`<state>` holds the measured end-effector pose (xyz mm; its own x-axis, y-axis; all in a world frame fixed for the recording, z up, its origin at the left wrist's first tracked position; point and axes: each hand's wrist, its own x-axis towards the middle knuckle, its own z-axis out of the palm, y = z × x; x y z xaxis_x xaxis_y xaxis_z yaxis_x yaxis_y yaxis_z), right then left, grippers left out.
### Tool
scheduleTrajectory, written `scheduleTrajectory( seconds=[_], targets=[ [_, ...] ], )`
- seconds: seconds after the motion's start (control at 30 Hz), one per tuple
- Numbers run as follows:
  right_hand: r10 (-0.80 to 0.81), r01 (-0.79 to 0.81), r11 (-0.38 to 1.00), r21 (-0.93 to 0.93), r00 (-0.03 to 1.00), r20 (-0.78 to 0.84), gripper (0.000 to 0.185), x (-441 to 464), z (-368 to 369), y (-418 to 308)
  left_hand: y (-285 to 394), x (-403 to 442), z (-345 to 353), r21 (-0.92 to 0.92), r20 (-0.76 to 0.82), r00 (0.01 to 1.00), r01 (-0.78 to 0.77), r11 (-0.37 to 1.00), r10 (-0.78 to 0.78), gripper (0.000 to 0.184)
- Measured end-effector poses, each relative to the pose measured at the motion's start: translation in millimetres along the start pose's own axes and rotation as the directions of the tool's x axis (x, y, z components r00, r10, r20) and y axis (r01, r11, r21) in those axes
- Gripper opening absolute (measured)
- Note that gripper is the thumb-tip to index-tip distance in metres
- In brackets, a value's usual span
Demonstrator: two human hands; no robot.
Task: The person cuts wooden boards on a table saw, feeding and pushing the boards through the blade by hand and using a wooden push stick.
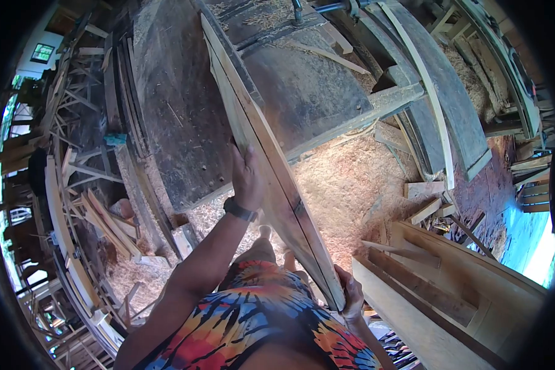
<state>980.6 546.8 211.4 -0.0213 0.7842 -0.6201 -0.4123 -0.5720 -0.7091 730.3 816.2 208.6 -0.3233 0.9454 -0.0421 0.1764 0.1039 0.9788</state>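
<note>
A long wooden board runs from the worktable down to my body, its far part resting along the table's raised edge strip. A dark line follows its length; I cannot tell whether it is a groove or a seam between two boards. My left hand, with a dark wristband, is closed around the board's left side near the table's front edge. At the near end, my right hand grips the board's right side, fingers partly hidden beneath it. The dark-topped worktable lies under the far part.
Wood shavings cover the floor in front of me. A wooden box-like trough stands at the right, near my right hand. Loose planks lean at the left. A pale curved strip lies across the right-hand bench.
</note>
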Motion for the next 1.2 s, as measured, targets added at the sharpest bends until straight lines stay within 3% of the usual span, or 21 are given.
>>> scheduleTrajectory(
  seconds=[0.07,0.2,0.33,0.47,0.73,0.93,1.07,1.1,1.2],
  targets=[
    [0.026,-0.025,0.998,-0.050,1.000,0.009,0.078,7,5,-4,-3,12,0,0.003,-0.017,1.000,-0.006,1.000,0.006,0.051],
    [-0.014,0.013,1.000,-0.028,1.000,-0.023,0.064,24,20,-9,-13,34,-5,0.013,-0.012,1.000,-0.005,1.000,0.005,0.052],
    [0.009,-0.009,1.000,-0.025,0.999,-0.031,0.064,39,35,-17,-21,58,-11,0.020,0.008,0.998,0.068,0.997,-0.068,0.056],
    [-0.009,0.005,0.991,-0.131,1.000,-0.029,0.064,56,44,-25,-26,85,-18,0.046,0.011,0.997,0.078,0.996,-0.078,0.062],
    [0.079,-0.078,0.997,0.029,0.996,-0.047,0.067,86,70,-32,-27,124,-25,0.095,0.017,0.997,0.072,0.993,-0.074,0.068],
    [-0.011,0.008,0.995,-0.098,0.999,-0.032,0.067,115,89,-39,-19,158,-27,0.204,-0.027,0.998,0.063,0.977,-0.058,0.071],
    [0.085,-0.081,0.996,0.045,0.993,-0.086,0.066,128,112,-51,-21,184,-30,0.263,-0.044,0.998,0.050,0.964,-0.040,0.070],
    [-0.104,0.082,0.977,-0.199,0.989,-0.104,0.066,138,105,-42,-23,193,-31,0.239,-0.036,0.999,0.046,0.970,-0.039,0.070],
    [-0.317,0.287,0.905,-0.314,0.947,-0.050,0.063,151,114,-42,-28,210,-34,0.196,-0.034,0.999,0.033,0.980,-0.027,0.070]
  ],
)
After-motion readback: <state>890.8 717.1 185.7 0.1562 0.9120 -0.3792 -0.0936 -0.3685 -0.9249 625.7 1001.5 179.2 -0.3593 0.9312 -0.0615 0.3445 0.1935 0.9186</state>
